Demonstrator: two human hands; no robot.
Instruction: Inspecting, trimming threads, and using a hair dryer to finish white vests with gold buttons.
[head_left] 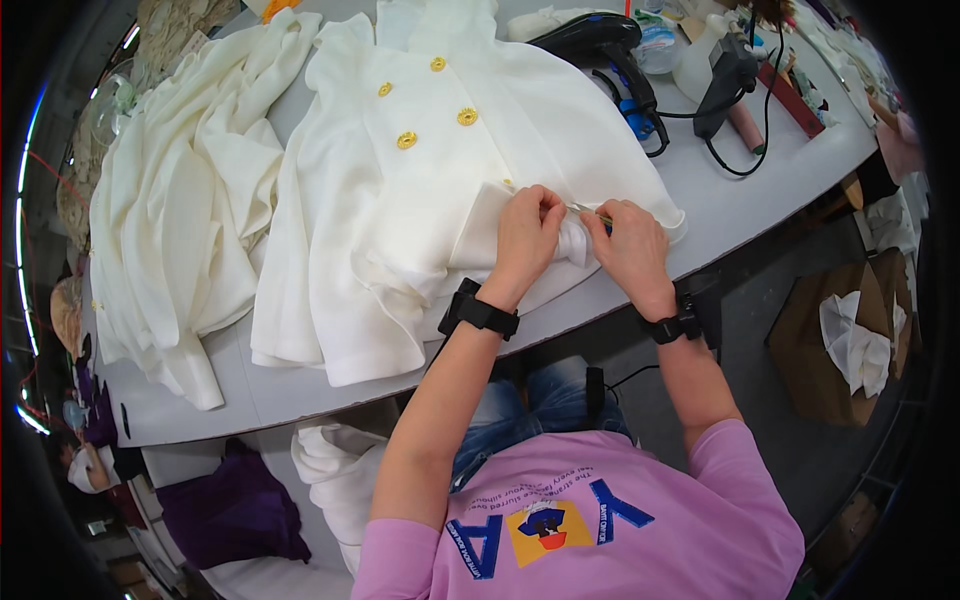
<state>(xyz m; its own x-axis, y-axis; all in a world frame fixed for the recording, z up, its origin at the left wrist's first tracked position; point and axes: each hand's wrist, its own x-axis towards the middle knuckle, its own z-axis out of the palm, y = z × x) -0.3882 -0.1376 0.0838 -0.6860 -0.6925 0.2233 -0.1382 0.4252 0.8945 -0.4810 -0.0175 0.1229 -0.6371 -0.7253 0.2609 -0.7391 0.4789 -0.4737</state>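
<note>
A white double-breasted jacket with gold buttons lies spread on the grey table. At its lower front edge, my left hand is closed in a pinch on the white fabric, part of which is folded back beside it. Close by on the right, my right hand is closed around small thread snips. Their metal tip points toward my left fingers, and most of the handle is hidden in my grip. Whether the blades touch a thread is too small to tell.
Another white garment lies crumpled on the left. A black hair dryer, a black corded device and a red box occupy the back right. Purple cloth hangs below the table; a cardboard box stands on the floor at right.
</note>
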